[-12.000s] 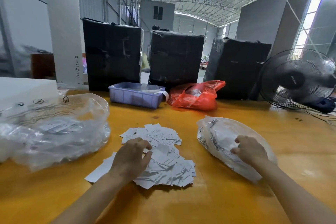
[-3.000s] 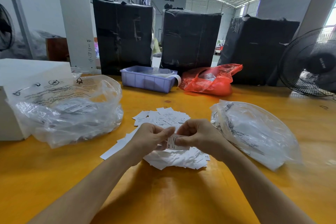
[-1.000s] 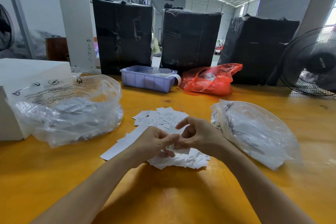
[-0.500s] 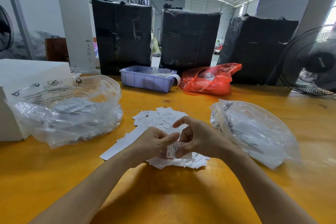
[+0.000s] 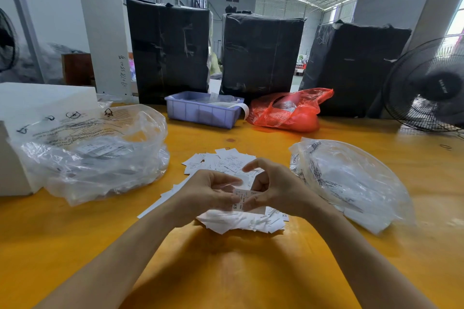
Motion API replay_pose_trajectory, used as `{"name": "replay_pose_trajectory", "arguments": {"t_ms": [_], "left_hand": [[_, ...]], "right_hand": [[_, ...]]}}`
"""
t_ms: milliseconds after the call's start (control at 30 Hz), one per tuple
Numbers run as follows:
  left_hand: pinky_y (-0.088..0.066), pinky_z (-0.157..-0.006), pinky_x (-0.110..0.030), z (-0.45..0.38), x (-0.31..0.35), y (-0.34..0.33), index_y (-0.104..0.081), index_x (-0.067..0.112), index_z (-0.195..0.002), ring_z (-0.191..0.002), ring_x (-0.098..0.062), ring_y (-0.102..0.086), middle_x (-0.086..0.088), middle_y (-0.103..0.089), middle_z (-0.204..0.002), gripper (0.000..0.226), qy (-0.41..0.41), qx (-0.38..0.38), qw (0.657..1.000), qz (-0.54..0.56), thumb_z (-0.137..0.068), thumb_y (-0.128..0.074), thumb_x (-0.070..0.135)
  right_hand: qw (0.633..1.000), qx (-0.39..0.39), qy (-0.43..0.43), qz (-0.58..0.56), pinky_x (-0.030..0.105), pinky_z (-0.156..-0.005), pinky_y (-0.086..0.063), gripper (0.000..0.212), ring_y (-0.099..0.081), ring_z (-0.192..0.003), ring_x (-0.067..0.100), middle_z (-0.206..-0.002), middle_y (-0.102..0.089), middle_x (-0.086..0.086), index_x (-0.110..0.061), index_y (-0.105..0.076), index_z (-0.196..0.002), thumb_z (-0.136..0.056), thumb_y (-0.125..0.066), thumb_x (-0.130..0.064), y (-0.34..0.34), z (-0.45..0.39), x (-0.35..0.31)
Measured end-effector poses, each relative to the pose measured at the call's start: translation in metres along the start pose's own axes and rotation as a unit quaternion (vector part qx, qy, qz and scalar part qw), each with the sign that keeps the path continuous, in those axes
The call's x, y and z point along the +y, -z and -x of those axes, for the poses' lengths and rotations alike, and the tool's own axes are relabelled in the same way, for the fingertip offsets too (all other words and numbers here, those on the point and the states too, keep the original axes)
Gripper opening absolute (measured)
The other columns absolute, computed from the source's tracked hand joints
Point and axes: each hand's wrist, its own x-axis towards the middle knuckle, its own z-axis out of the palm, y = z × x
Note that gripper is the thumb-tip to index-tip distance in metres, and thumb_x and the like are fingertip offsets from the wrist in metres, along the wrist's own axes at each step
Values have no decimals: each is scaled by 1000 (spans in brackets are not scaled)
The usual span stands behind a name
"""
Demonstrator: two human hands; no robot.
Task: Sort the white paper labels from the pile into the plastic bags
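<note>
Warehouse counter (image 5: 75,246), yellow; pile of white labels (image 5: 226,165) taken as landmark. Item: one label (image 5: 241,200), marked XS, held just above the pile's near edge, pinched between left hand (image 5: 208,195) and right hand (image 5: 276,190), both grips closed on it. Change since half a second before: right forefinger had lifted higher; label barely moved. Judged: size reading under way, bagging pending. Left bag (image 5: 95,153) left of pile; right bag (image 5: 351,178) right of it.
</note>
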Motion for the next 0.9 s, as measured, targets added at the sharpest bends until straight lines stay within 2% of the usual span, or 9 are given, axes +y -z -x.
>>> {"name": "replay_pose_trajectory", "arguments": {"t_ms": [133,233,333,467,567,667,767,900], "left_hand": [[-53,-59,-20,1,2,0,-67,11,-98,-64,-15,-69,-11,-73,-75,34,-13,41,999,8,-71,-75,-8],[-53,-58,-18,-1,2,-2,-68,15,-94,-64,-13,-70,-10,-74,-74,32,-24,69,997,-8,-70,-77,-5],[-53,-60,-19,-1,1,-5,-69,18,-92,-63,-13,-69,-11,-74,-74,32,-21,58,998,-20,-70,-78,-4],[-56,-63,-22,2,-1,-12,-69,9,-101,-70,-19,-70,-15,-74,-81,36,-8,23,1000,-17,-69,-79,-4],[-57,-62,-24,2,0,-16,-70,3,-97,-69,-24,-71,-16,-74,-81,33,-16,54,998,40,-67,-79,-5],[-58,-62,-25,1,0,-18,-68,-3,-94,-67,-25,-71,-14,-73,-77,25,-16,110,986,125,-70,-76,-2],[-57,-59,-24,1,-2,-22,-68,-7,-94,-67,-25,-72,-17,-72,-78,20,-2,151,971,183,-83,-68,10],[-57,-55,-25,-1,-2,-23,-70,-2,-77,-65,-21,-70,-13,-71,-72,26,28,196,953,230,-89,-62,21]], "right_hand": [[1000,2,-5,-10,32,-61,-45,65,-59,-59,12,-60,-63,-2,-16,-50,-116,-62,-87,-10,1,-1,3],[1000,2,-6,-1,30,-61,-46,66,-59,-58,9,-60,-63,-4,-18,-50,-117,-63,-87,-13,0,-1,2],[1000,17,-4,-6,26,-58,-45,68,-59,-57,8,-60,-63,-4,-19,-49,-117,-61,-88,-14,0,-1,2],[999,43,8,-4,23,-59,-46,75,-56,-60,7,-78,-64,3,-19,-47,-120,-59,-89,-14,-3,-2,0],[992,123,29,15,17,-58,-46,60,-53,-60,1,-83,-58,-4,-17,-52,-118,-67,-84,-20,-8,-3,-2],[984,172,40,15,26,-66,-55,40,-64,-68,12,-86,-63,-4,-14,-60,-116,-80,-74,-24,-13,-3,-3],[985,163,57,27,28,-72,-55,25,-67,-76,16,-94,-70,2,-10,-68,-111,-86,-68,-16,-23,-3,-4],[988,135,70,40,18,-72,-48,27,-60,-79,11,-99,-65,2,-12,-69,-113,-87,-66,-20,-33,-4,-3]]}}
